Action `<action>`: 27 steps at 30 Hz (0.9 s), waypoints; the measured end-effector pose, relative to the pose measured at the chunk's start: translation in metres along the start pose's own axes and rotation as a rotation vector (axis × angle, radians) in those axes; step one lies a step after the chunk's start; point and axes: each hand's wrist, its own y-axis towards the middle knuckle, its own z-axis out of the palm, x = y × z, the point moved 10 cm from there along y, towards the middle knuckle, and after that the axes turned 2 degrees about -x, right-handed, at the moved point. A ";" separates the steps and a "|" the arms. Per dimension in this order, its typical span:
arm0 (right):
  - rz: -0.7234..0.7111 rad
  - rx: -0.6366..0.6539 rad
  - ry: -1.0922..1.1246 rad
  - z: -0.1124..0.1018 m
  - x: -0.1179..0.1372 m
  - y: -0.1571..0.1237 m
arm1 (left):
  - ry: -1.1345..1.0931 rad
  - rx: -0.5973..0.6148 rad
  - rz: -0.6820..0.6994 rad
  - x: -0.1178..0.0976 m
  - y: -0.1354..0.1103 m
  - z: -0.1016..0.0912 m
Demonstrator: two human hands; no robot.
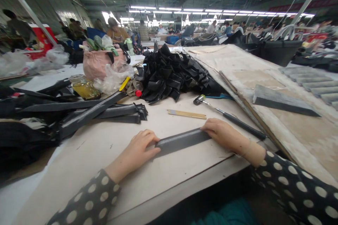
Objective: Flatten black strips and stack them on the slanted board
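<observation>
A flat dark grey strip of material (183,142) lies across the pale work board (126,186) in front of me. My left hand (138,151) grips its left end, thumb below and fingers above. At the other end, my right hand (218,132) pinches the strip's upper corner with bent fingers. Just beyond the strip rest a flat tan stick (187,114) and a hammer (231,117) with a black handle, its head pointing away to the left. Both my sleeves are black with pale dots.
Black folded pieces (171,72) form a heap behind the stick. Long dark strips (105,110) lie at left, near a glass jar (83,86) and a pink bag (99,63). On the right, a raised board (245,74) carries a grey block (283,100). People sit farther back.
</observation>
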 end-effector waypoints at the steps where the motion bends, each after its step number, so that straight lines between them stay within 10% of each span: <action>1: 0.015 -0.010 -0.015 -0.002 -0.009 -0.004 | 0.001 -0.001 -0.001 0.000 0.000 0.000; 10: 0.086 -0.170 -0.106 -0.012 -0.031 -0.019 | -0.053 -0.025 -0.100 -0.003 -0.001 -0.006; 17: 0.328 -0.316 0.408 -0.038 -0.060 0.000 | -0.310 -0.118 -0.276 0.013 -0.021 -0.015; 22: 0.459 -0.272 0.655 -0.024 -0.064 0.008 | -0.455 -0.404 -0.490 0.079 -0.053 -0.093; 27: 0.228 -0.226 0.462 -0.005 -0.018 0.027 | -0.253 -0.594 -0.526 0.145 -0.086 -0.181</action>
